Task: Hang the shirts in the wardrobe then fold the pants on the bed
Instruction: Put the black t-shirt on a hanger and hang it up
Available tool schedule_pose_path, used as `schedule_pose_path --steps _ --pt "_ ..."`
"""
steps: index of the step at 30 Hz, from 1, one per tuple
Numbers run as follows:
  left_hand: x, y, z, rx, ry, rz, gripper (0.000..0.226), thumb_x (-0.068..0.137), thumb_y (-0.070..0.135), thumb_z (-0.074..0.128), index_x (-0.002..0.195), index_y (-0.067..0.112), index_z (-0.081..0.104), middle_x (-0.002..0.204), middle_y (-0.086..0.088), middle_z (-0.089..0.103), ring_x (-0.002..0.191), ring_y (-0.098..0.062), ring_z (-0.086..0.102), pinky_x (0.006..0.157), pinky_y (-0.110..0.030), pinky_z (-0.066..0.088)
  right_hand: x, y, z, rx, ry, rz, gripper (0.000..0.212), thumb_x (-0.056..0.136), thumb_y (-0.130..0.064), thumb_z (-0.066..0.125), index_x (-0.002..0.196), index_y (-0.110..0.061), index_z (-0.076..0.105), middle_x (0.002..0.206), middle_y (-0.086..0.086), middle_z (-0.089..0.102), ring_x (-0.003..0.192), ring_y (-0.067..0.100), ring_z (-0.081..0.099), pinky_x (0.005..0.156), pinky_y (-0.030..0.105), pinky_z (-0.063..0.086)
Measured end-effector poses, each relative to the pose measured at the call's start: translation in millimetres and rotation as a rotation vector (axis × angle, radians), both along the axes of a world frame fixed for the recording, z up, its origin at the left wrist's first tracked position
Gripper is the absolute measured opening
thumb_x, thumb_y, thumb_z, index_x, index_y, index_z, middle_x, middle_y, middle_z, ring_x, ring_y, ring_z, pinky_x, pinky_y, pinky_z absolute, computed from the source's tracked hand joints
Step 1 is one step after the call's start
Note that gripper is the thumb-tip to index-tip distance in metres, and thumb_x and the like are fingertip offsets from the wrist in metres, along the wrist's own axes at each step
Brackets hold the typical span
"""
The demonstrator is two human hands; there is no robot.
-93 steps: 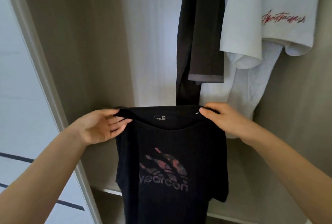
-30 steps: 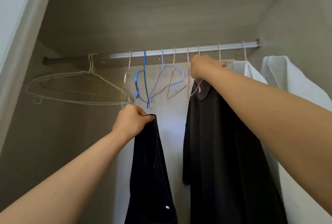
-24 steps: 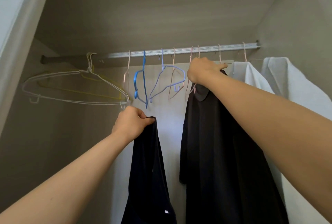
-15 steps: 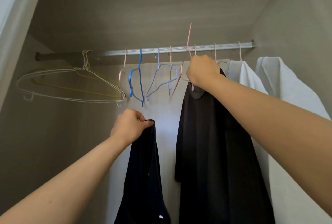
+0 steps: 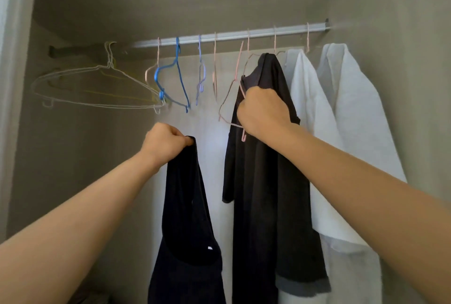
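Both arms reach up into the open wardrobe (image 5: 102, 6). The left hand (image 5: 166, 142), just left of centre, has its fingers curled tight into a fist around a bunched edge of the black T-shirt (image 5: 185, 218). The shirt hangs straight down from that grip to the bottom edge of the frame, with a small white tag showing inside its neckline.

The right hand (image 5: 262, 110), a little higher and to the right, grips the lower part of a pink wire hanger (image 5: 236, 71) with closed fingers. The hanger's hook points up and ends just beneath the metal rail (image 5: 244, 35); I cannot tell whether it touches.

Right behind that hand a dark grey shirt (image 5: 266, 181) hangs from the rail, with two white shirts (image 5: 310, 120) beside it at the right. Further left along the rail hang a blue hanger (image 5: 179, 76) and other thin pink and pale blue ones, and at the far left pale wire hangers (image 5: 97, 89).
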State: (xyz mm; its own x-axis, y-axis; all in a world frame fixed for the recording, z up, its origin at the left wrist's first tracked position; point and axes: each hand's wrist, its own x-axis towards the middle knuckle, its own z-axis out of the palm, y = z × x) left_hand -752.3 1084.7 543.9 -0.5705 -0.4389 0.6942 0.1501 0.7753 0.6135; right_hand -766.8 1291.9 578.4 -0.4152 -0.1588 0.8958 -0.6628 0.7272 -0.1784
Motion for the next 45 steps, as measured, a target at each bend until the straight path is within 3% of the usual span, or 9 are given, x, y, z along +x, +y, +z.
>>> schedule_pose_path --steps 6,9,13,17,23,33,37,39,45 --pt "30 33 -31 0.113 -0.053 -0.018 0.018 0.080 0.022 0.077 0.074 0.006 0.071 0.065 -0.003 0.060 0.061 -0.019 0.057 0.049 -0.020 0.043 34 30 -71 -0.059 -0.129 0.176 0.021 0.096 -0.016 0.043 0.079 -0.006 0.048 0.079 0.013 0.059 0.077 0.028 0.058 0.055 0.038 0.043" --pt "40 42 -48 0.197 -0.125 -0.049 0.017 0.084 0.018 0.074 0.081 0.002 0.068 0.062 -0.004 0.054 0.048 -0.014 0.051 0.031 -0.014 0.034 46 47 -94 -0.136 -0.308 0.350 0.023 0.097 -0.015 0.043 0.094 0.004 0.055 0.091 0.018 0.066 0.080 0.029 0.064 0.073 0.046 0.055" --pt "44 36 -71 0.393 -0.232 -0.117 0.015 0.089 0.014 0.069 0.086 0.002 0.060 0.073 -0.009 0.059 0.052 -0.016 0.058 0.034 -0.017 0.041 63 68 -113 -0.317 -0.795 0.627 0.018 0.098 -0.017 0.046 0.101 -0.004 0.059 0.105 0.013 0.069 0.098 0.026 0.063 0.087 0.049 0.054" --pt "33 18 -94 0.511 -0.258 -0.084 0.010 0.091 0.007 0.059 0.084 0.002 0.054 0.088 -0.017 0.062 0.065 -0.027 0.063 0.046 -0.031 0.052 75 87 -128 -0.491 -1.157 0.888 0.012 0.098 -0.011 0.048 0.091 -0.005 0.056 0.106 0.018 0.069 0.098 0.032 0.068 0.078 0.052 0.058" --pt "16 -15 -142 0.501 -0.339 0.040 0.011 0.087 0.006 0.061 0.080 0.001 0.052 0.083 -0.017 0.059 0.062 -0.028 0.060 0.047 -0.032 0.053 86 105 -140 -0.461 -1.146 0.967 0.011 0.096 -0.005 0.046 0.089 -0.001 0.054 0.068 0.015 0.065 0.062 0.027 0.070 0.057 0.034 0.059" --pt "13 -85 -184 0.261 -0.445 0.151 0.019 0.081 0.021 0.073 0.088 0.004 0.074 0.079 -0.014 0.068 0.077 -0.032 0.070 0.074 -0.040 0.060 80 97 -145 -0.238 -1.100 0.973 0.015 0.098 -0.011 0.046 0.088 -0.004 0.055 0.067 0.012 0.059 0.058 0.024 0.064 0.054 0.031 0.054" --pt "16 -80 -181 0.230 -0.452 0.010 0.010 0.089 0.013 0.068 0.094 0.006 0.072 0.066 -0.008 0.058 0.044 -0.011 0.057 0.041 -0.022 0.051 73 76 -158 -0.195 -1.080 0.949 0.015 0.099 -0.011 0.046 0.091 -0.003 0.055 0.069 0.014 0.060 0.059 0.025 0.065 0.056 0.031 0.055" --pt "16 -74 -177 0.228 -0.418 -0.060 0.007 0.090 0.013 0.068 0.093 0.007 0.072 0.064 -0.007 0.057 0.037 -0.004 0.051 0.037 -0.017 0.045 68 63 -166 -0.205 -1.098 0.957 0.014 0.100 -0.011 0.046 0.094 -0.002 0.056 0.070 0.016 0.060 0.061 0.027 0.066 0.058 0.033 0.056" --pt "23 -65 -152 0.419 -0.246 -0.371 0.014 0.091 0.019 0.066 0.097 0.009 0.073 0.091 -0.009 0.065 0.077 -0.018 0.060 0.074 -0.030 0.048 55 30 -191 -0.205 -1.104 0.969 0.015 0.100 -0.011 0.048 0.091 -0.002 0.056 0.069 0.017 0.060 0.065 0.029 0.067 0.074 0.046 0.059"
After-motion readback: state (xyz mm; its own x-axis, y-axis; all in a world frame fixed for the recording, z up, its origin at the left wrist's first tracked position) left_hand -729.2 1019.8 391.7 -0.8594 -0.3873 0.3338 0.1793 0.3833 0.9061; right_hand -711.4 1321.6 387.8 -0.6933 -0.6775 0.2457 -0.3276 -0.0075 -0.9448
